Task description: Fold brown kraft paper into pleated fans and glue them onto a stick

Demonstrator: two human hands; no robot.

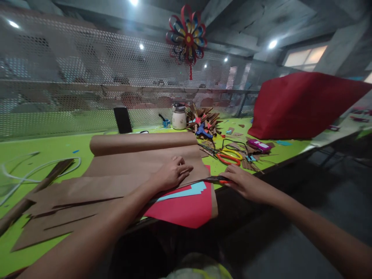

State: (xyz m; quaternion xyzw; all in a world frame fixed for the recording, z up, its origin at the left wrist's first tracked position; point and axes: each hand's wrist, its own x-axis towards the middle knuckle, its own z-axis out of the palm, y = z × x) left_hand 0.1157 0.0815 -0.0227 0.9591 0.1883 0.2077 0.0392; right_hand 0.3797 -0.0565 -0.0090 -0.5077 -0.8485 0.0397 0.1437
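Brown paper (122, 161), partly rolled up at its far side, lies across the green table. My left hand (173, 173) rests on this paper near its right part, fingers spread and pressing it flat. In my right hand (240, 181) are orange-handled scissors (216, 179), their blades pointing left at the near right edge of the brown paper. Beneath that edge lie light blue strips (186, 192) and a red sheet (186, 209), which hangs over the table's front edge. The scissors' blades are partly hidden by the paper.
Yellow and orange-handled scissors (229, 155) lie at the right among paper scraps, beside a purple object (259, 145). Behind are a white jar (179, 118), a bundle of brown paper rolls (207, 120) and a large red bag (293, 106). A white cable (37, 170) loops at the left.
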